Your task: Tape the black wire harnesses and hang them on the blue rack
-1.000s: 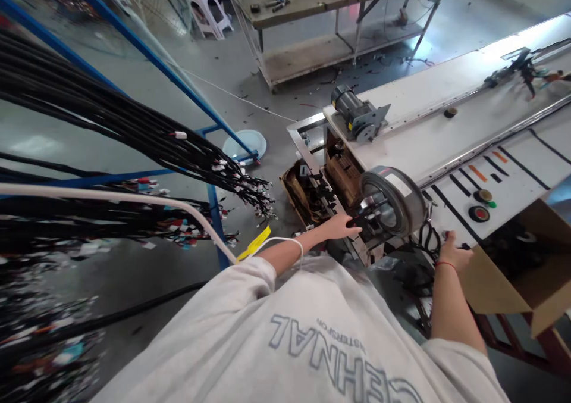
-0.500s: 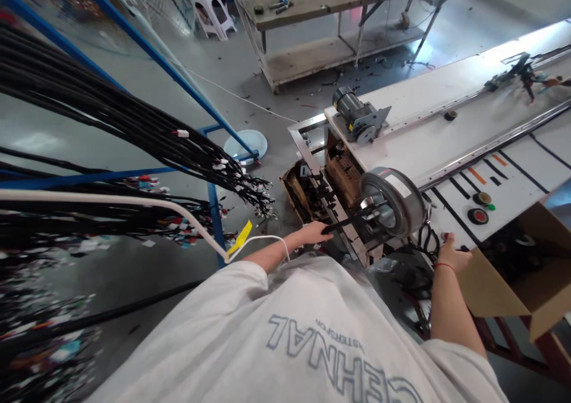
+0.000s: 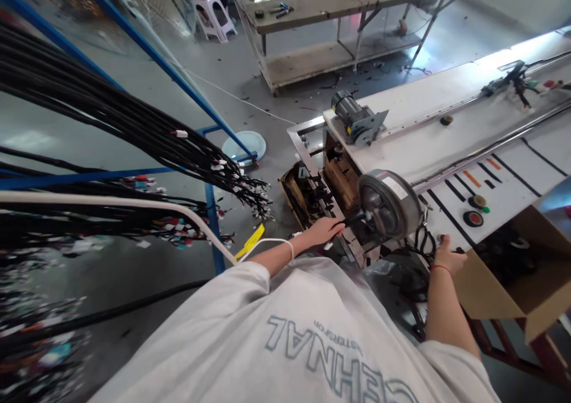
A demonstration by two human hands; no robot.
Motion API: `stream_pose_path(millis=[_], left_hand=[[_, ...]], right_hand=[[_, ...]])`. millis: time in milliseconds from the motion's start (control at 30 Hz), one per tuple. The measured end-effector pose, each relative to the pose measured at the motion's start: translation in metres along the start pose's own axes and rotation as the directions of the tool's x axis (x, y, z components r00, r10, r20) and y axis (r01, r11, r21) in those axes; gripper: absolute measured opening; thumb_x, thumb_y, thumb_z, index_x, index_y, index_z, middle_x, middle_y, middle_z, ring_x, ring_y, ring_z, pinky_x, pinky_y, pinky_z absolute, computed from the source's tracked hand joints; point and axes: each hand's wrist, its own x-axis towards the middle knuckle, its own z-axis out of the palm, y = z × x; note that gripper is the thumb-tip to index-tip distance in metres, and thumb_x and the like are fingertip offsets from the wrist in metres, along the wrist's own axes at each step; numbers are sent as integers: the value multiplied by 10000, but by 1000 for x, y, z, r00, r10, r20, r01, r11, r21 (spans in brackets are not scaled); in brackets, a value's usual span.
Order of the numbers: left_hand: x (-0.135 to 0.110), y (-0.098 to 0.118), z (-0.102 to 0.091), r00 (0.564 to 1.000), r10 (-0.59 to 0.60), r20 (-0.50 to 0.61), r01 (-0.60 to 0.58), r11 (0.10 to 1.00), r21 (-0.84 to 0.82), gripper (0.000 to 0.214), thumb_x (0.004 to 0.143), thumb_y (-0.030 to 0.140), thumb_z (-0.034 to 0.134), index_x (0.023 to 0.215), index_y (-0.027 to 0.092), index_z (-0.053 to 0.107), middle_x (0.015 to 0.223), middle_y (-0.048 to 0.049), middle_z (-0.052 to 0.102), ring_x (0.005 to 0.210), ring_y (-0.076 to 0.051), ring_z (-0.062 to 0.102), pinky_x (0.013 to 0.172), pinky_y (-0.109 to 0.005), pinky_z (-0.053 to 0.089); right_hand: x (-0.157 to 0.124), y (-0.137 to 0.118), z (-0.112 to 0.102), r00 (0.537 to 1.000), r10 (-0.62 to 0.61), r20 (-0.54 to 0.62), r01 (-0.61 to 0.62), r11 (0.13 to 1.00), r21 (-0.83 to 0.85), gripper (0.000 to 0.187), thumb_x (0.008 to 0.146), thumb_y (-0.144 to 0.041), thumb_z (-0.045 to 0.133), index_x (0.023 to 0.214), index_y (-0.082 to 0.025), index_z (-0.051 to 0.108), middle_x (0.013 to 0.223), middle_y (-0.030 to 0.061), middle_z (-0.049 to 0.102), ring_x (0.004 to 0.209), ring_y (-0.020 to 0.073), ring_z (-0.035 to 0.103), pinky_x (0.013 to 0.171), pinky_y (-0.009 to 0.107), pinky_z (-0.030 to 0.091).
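My left hand (image 3: 327,230) is closed around a black cable bundle (image 3: 354,219), which runs from my fingers into the middle of a grey wheel-shaped machine head (image 3: 401,203). The inside of that wheel looks smeared, as if turning. My right hand (image 3: 449,256) is at the near edge of the white bench (image 3: 439,197), fingers bent and thumb on top. A small dark piece shows beside its fingers; what it grips is hidden. Between the wheel and my right hand hang black-handled pliers or scissors (image 3: 424,239). Rolls of tape (image 3: 473,218) lie beyond my right hand.
A blue rack (image 3: 178,87) on the left carries thick black wire harnesses (image 3: 111,114) with white connectors. A motor (image 3: 352,117) sits at the bench end. An open cardboard box (image 3: 491,281) stands at right. Farther back are a long table (image 3: 312,13) and a white stool (image 3: 215,16).
My left hand has moved right, closer to the wheel, with less cable showing between them. The wheel's inside is more blurred. My right hand stays at the bench edge.
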Motion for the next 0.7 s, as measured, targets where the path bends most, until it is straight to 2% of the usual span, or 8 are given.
stream_pose_path(millis=[267, 333, 400, 467, 533, 600, 667, 700], left_hand=[[28, 8, 8, 999, 22, -34, -23, 999, -41, 351, 994, 378, 403, 840, 172, 642, 810, -38, 703, 753, -146, 625, 756, -237, 447], [35, 7, 10, 1000, -5, -22, 2, 991, -131, 349, 987, 396, 423, 844, 162, 639, 786, -36, 692, 716, -140, 604, 724, -242, 440], [42, 6, 13, 996, -83, 44, 93, 937, -338, 375, 981, 431, 438, 835, 143, 628, 720, -25, 655, 649, -126, 565, 673, -244, 430], [48, 6, 15, 959, -191, 209, 280, 744, -606, 388, 976, 449, 453, 851, 124, 625, 632, 4, 579, 573, -107, 506, 621, -241, 415], [52, 4, 15, 868, -242, 433, 496, 425, -757, 347, 981, 409, 468, 898, 114, 630, 574, 38, 488, 516, -86, 440, 602, -236, 409], [53, 2, 13, 765, -220, 605, 638, 132, -759, 283, 989, 344, 469, 940, 120, 634, 559, 57, 429, 484, -70, 390, 604, -225, 410], [52, -2, 9, 700, -204, 685, 691, -53, -721, 254, 996, 312, 457, 960, 132, 632, 555, 65, 392, 463, -64, 353, 588, -211, 403], [52, -4, 8, 688, -196, 699, 693, -109, -712, 254, 1000, 308, 447, 965, 134, 629, 556, 66, 381, 458, -64, 342, 575, -206, 398]], right_hand=[[2, 2, 3, 1000, 23, -1, -23, 1000, 7, 660, 796, -581, 686, 1191, -82, 513, 1210, 291, 572, 1188, 406, 540, 1013, 497, 446], [4, 3, 4, 1000, 28, -1, -28, 1000, 10, 679, 794, -593, 683, 1203, -81, 506, 1213, 293, 570, 1198, 402, 534, 1020, 489, 438], [5, 4, 4, 1000, 22, -5, -22, 1000, 21, 678, 790, -599, 682, 1198, -87, 506, 1216, 289, 569, 1199, 396, 534, 1021, 478, 435], [6, 5, 5, 1000, 12, -7, -12, 999, 33, 673, 795, -607, 670, 1193, -89, 507, 1226, 284, 567, 1195, 392, 536, 1017, 471, 435], [6, 4, 5, 1000, 10, -7, -10, 999, 37, 674, 810, -622, 644, 1191, -83, 509, 1240, 286, 561, 1194, 395, 536, 1012, 473, 435], [5, 4, 5, 1000, 13, -6, -13, 999, 32, 686, 812, -632, 635, 1192, -75, 510, 1238, 292, 559, 1193, 401, 534, 1008, 479, 437], [4, 4, 4, 1000, 14, 1, -14, 999, 30, 686, 797, -617, 659, 1190, -75, 510, 1224, 294, 561, 1187, 403, 535, 1004, 477, 438], [3, 3, 2, 1000, 16, 12, -16, 999, 36, 683, 788, -602, 674, 1191, -76, 508, 1217, 294, 562, 1184, 402, 535, 1003, 475, 438]])
